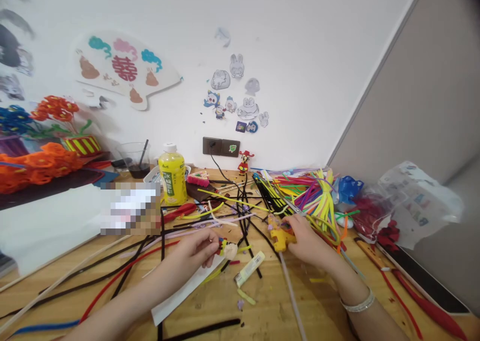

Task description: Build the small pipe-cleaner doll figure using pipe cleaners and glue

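My left hand is closed in a pinch on a small figurine with a cream-coloured round end and bits of red, blue and yellow. My right hand grips a yellow hot glue gun by its side, and a long pale glue stick trails from its back toward me. Between the hands, a pale yellow packet with a barcode lies on the wooden table. A white paper strip lies under my left wrist. The fingers of my right hand are partly hidden behind the gun.
Black pipe cleaners criss-cross the table, with a colourful bundle at back right. A yellow drink bottle and a plastic cup stand at back left. A red-hatted figurine stands by the wall. Plastic bags lie right.
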A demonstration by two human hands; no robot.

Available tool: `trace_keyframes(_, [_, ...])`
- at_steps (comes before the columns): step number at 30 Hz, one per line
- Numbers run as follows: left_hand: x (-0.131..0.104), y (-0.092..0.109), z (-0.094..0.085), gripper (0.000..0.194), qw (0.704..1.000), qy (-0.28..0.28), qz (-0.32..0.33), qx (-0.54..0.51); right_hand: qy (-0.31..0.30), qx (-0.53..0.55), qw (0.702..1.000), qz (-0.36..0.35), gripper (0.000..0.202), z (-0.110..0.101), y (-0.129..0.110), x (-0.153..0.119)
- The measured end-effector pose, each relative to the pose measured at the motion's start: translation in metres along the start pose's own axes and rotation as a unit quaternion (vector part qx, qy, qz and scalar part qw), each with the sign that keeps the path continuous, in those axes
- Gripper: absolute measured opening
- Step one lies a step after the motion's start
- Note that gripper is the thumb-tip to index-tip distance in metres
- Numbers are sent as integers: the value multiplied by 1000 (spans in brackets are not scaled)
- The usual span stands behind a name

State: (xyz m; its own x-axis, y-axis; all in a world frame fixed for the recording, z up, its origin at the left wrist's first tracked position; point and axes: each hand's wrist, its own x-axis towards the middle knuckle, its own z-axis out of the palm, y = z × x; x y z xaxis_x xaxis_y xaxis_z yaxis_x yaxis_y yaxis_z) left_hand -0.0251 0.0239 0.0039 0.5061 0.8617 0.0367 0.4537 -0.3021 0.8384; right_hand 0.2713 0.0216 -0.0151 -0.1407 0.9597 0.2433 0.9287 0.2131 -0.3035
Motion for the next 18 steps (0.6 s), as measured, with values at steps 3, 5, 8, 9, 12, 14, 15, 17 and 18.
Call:
trace_keyframes(3, [-4, 4, 6, 23, 1000, -9, 0, -7, 67, 109, 986, -103, 26, -1, -30, -7])
trace_keyframes(5, [-6, 6, 12, 22, 1000, -15, -9, -25, 46, 202, 964, -167, 20, 3, -57, -14])
trace_keyframes(8, [-9, 9, 19, 19, 997, -19, -21, -75, 19, 250, 944, -212, 20, 13, -86, -23])
trace_keyframes(9, [-10, 11, 22, 19, 995, -18, -23, -94, 28, 256, 943, -210, 16, 17, -91, -25])
trace_keyframes(12, [-11, 14, 28, 19, 990, -4, -18, -141, 67, 270, 942, -188, 9, 25, -94, -28])
trace_keyframes(14, [-11, 16, 30, 19, 988, 10, -13, -157, 84, 274, 940, -185, 8, 29, -91, -27])
trace_keyframes(15, [-12, 17, 31, 18, 987, 17, -12, -159, 89, 274, 939, -186, 8, 30, -90, -27])
trace_keyframes(17, [-12, 18, 33, 18, 987, 34, -13, -159, 96, 273, 939, -186, 8, 31, -88, -27])
trace_keyframes(18, [-12, 19, 34, 18, 986, 42, -13, -160, 101, 272, 939, -186, 7, 32, -88, -27])
